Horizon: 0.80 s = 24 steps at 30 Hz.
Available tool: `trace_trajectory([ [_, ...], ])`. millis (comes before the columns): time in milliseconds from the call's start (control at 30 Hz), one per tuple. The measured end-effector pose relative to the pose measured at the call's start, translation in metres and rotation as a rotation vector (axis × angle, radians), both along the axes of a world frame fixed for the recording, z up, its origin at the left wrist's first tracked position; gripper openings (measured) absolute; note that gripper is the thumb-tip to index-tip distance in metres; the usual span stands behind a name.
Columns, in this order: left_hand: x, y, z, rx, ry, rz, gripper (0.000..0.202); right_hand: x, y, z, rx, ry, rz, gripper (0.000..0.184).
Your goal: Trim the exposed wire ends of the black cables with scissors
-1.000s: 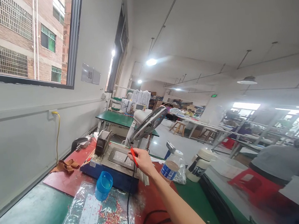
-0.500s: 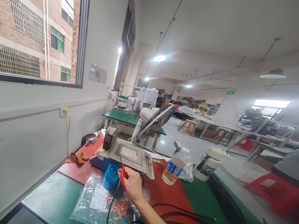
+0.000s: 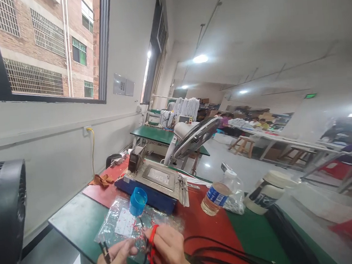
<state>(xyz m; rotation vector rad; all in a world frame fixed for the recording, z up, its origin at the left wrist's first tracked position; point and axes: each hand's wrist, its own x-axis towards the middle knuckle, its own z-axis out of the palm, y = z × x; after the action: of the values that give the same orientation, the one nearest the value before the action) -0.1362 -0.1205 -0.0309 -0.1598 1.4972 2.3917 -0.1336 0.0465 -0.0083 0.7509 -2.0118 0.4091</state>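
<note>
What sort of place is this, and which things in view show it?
Probably a factory workshop: a blue-sided machine stands on the bench, black cables lie near the right hand, and people are at a long table farther back.

Head-worn view, looking forward and down, table [image 3: 71, 216] close below

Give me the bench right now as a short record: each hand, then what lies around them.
Left hand: fingers closed on a short dark cable end
Right hand: gripping a red-handled tool; its tip is too blurred to identify
Ahead of hands: clear plastic bag with a paper slip and scattered red bits
Cup: blue cup, in front of the blue-sided machine
Bottle: blue-labelled bottle on the red mat
Cables: black cables, right of the right hand
</note>
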Motion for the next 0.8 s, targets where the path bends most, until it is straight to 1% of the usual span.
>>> trace_trajectory([
  [100, 0.008, 0.008, -0.002, 0.038, 0.019, -0.112, 0.041, 0.018, -0.007, 0.0, 0.138, 0.024, 0.099, 0.02],
  [200, 0.018, 0.009, 0.001, 0.048, -0.046, -0.168, 0.044, 0.03, -0.011, 0.004, 0.292, -0.003, 0.13, 0.019],
  [267, 0.021, 0.007, 0.004, 0.052, -0.117, -0.168, 0.044, 0.034, -0.011, 0.006, 0.33, -0.004, 0.122, 0.017],
  [367, 0.022, 0.005, 0.004, 0.076, -0.155, -0.142, 0.044, 0.033, -0.009, 0.002, 0.306, -0.003, 0.144, 0.014],
  [467, 0.021, 0.005, -0.001, 0.108, -0.162, -0.026, 0.041, 0.027, -0.007, -0.008, 0.195, -0.015, 0.177, 0.017],
  [533, 0.019, 0.007, -0.005, 0.11, -0.163, 0.076, 0.041, 0.023, -0.006, -0.016, 0.054, -0.098, 0.159, 0.023],
  [600, 0.018, 0.009, -0.007, 0.093, -0.163, 0.128, 0.041, 0.021, -0.004, -0.02, -0.142, -0.316, 0.116, 0.027],
  [667, 0.017, 0.011, -0.007, 0.085, -0.161, 0.149, 0.04, 0.02, -0.002, -0.02, -0.346, -0.617, 0.11, 0.028],
  [733, 0.016, 0.014, -0.005, 0.115, -0.164, 0.158, 0.039, 0.02, 0.001, -0.018, -0.478, -0.851, 0.176, 0.027],
  [800, 0.016, 0.016, -0.004, 0.168, -0.177, 0.148, 0.038, 0.021, 0.002, -0.014, -0.521, -0.977, 0.278, 0.033],
])
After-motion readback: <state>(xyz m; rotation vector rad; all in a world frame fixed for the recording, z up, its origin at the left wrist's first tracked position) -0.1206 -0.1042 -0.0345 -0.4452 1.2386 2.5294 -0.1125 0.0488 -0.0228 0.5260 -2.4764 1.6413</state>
